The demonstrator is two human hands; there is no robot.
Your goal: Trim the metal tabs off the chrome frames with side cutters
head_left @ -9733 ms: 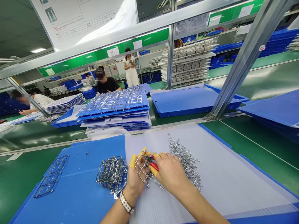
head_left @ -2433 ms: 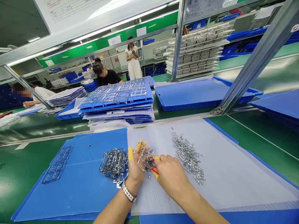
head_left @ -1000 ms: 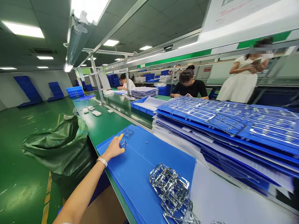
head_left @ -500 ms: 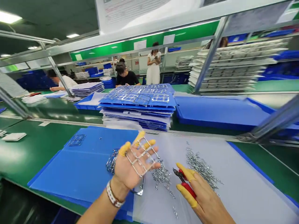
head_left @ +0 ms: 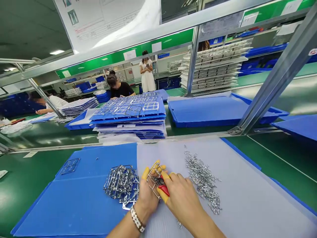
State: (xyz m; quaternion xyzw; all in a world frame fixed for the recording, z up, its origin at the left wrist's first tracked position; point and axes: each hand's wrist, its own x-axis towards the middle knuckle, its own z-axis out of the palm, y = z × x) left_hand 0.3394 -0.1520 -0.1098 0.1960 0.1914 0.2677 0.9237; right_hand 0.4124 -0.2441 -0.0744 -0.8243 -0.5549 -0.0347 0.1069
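Observation:
My left hand, yellow covers on its fingertips, holds a small shiny sprue frame above the sheet. Red-handled nippers are gripped in my right hand, which also wears yellow fingertip covers. The nippers' jaws lie over the frame, among small twisted silvery pieces. Whether the blades touch a piece is hidden by the fingers. To the left is a heap of similar frames on the blue sheet. On the right, many small twisted pieces lie on the white sheet.
Behind the work sheets stands a stack of blue sheets topped with more frames. A blue tray sits to its right, beside a metal post. One loose frame lies at left. Other people are across the benches.
My right hand has brought the nippers over to the frame in my left hand. The left palm, spread open earlier, has turned and closed around the frame. The view has swung right.

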